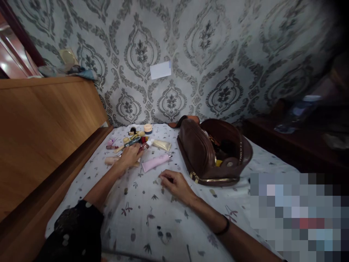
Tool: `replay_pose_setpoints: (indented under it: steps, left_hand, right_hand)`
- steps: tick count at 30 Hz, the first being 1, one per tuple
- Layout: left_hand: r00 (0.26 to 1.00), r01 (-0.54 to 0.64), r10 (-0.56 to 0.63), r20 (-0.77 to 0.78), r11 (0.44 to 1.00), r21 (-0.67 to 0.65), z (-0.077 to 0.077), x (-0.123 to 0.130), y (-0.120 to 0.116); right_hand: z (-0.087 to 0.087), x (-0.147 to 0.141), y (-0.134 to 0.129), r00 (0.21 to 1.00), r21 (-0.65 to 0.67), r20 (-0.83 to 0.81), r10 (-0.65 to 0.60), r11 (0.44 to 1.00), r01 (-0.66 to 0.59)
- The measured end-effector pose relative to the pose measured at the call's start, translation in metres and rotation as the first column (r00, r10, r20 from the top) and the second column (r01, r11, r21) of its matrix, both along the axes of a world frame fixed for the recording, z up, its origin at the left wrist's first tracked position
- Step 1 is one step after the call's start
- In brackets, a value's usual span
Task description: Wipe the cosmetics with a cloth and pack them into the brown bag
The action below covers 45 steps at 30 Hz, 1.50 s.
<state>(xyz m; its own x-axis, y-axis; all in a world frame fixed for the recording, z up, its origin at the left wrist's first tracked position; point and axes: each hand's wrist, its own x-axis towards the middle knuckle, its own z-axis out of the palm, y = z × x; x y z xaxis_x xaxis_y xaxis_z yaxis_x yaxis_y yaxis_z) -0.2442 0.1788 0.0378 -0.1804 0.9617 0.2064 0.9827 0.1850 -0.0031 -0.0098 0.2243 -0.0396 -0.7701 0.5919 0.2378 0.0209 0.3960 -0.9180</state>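
Note:
My left hand (131, 155) lies palm down among a spread of cosmetics, fingers open, touching a beige tube (111, 160) and slim lipstick-like tubes. Just beyond it stand a small glass bottle (144, 146), a cream tube (162, 145) and a round cream-lidded jar (148, 128). A pink tube (156, 162) lies to the right of that hand. My right hand (174, 183) rests on the sheet with fingers curled, nearest the pink tube; a small dark speck by its fingertips is unclear. A brown leather zip bag (209, 153) stands open to the right, holding dark items.
The printed white bedsheet (152, 214) lies under everything, bounded on the left by a tall wooden panel (46, 127). Patterned wallpaper (174, 36) rises behind. A dark table (289, 145) stands at right with a plastic bottle (298, 114). A pixelated patch covers the lower right.

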Motion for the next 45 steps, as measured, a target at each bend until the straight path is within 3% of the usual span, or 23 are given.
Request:
replay_pose_setpoints:
  steps: [4, 9, 12, 16, 22, 26, 30, 33, 37, 42, 45]
  left_hand:
    - [0.999, 0.023, -0.022, -0.037, 0.999, 0.030, -0.005, 0.037, -0.030]
    - [0.974, 0.193, -0.191, -0.121, 0.981, 0.001, -0.039, 0.077, -0.065]
    - [0.958, 0.285, -0.287, 0.030, 0.957, 0.062, -0.049, 0.075, -0.079]
    - [0.888, 0.370, -0.367, 0.276, 0.928, 0.043, -0.043, 0.061, -0.099]
    - [0.870, 0.404, -0.372, 0.325, 0.914, -0.034, -0.031, 0.050, -0.121]
    - [0.895, 0.258, -0.239, 0.377, 0.966, -0.002, -0.020, 0.047, -0.116]
    - [0.918, 0.201, -0.270, 0.290, 0.948, 0.247, -0.005, 0.056, -0.090]
    - [0.905, 0.234, -0.345, 0.247, 0.891, 0.388, -0.003, 0.071, -0.064]
    - [0.871, 0.347, -0.445, 0.207, 0.857, 0.381, -0.016, 0.083, -0.040]
    - [0.830, 0.472, -0.541, 0.134, 0.810, 0.349, -0.029, 0.078, -0.039]
    - [0.817, 0.485, -0.552, 0.167, 0.814, 0.319, -0.030, 0.069, -0.045]
  right_hand:
    - [0.001, 0.001, 0.008, 0.989, -0.229, -0.109, -0.103, 0.970, 0.076]
    - [-0.001, 0.002, 0.015, 0.975, -0.403, -0.161, -0.155, 0.912, 0.078]
    - [-0.004, 0.002, 0.017, 0.974, -0.423, -0.179, -0.136, 0.905, 0.049]
    - [-0.006, 0.003, 0.018, 0.970, -0.458, -0.206, -0.133, 0.889, 0.025]
    - [-0.006, 0.005, 0.019, 0.969, -0.486, -0.215, -0.122, 0.874, 0.002]
    - [-0.004, 0.006, 0.019, 0.977, -0.470, -0.178, -0.116, 0.882, 0.019]
    - [0.000, 0.007, 0.017, 0.979, -0.448, -0.183, -0.095, 0.894, 0.003]
    - [0.002, 0.007, 0.017, 0.976, -0.436, -0.193, -0.096, 0.900, 0.002]
    - [0.000, 0.006, 0.019, 0.971, -0.436, -0.218, -0.102, 0.900, -0.003]
    - [-0.003, 0.006, 0.020, 0.969, -0.417, -0.227, -0.095, 0.909, -0.009]
    - [-0.001, 0.008, 0.019, 0.975, -0.408, -0.202, -0.093, 0.913, 0.002]
